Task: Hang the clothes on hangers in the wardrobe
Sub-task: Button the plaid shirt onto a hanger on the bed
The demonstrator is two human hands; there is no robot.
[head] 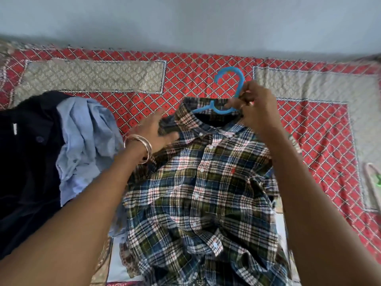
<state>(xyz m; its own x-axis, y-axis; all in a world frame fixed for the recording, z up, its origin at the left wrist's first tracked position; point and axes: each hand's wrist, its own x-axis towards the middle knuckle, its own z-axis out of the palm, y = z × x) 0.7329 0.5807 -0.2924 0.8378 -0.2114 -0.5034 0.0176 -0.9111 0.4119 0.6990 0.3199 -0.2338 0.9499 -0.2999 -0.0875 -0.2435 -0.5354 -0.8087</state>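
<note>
You are partway through the first garment as far as this view shows. The plaid shirt (198,182) lies buttoned and face up on the patterned bedspread (309,129), and the blue hanger (222,91) is already inside its neck opening, with the hook sticking out above the collar. Your right hand (255,108) pinches the hanger at the base of its hook, right at the collar. Your left hand (158,133) has its fingers spread and fairly straight at the shirt's shoulder; it is blurred, so you cannot be sure whether it is touching the cloth or just above it.

What looks done: the hanger is threaded into the shirt. What is probably left for this shirt: settling both shoulders over the hanger's arms, lifting it by the hook and carrying it to the wardrobe, which is not in view.

More work waits beside you. A light blue garment (86,137) and a dark garment (28,166) lie crumpled in a pile just left of the shirt, neither on a hanger. At the right edge lies what seems to be another hanger (373,178), only partly visible.
</note>
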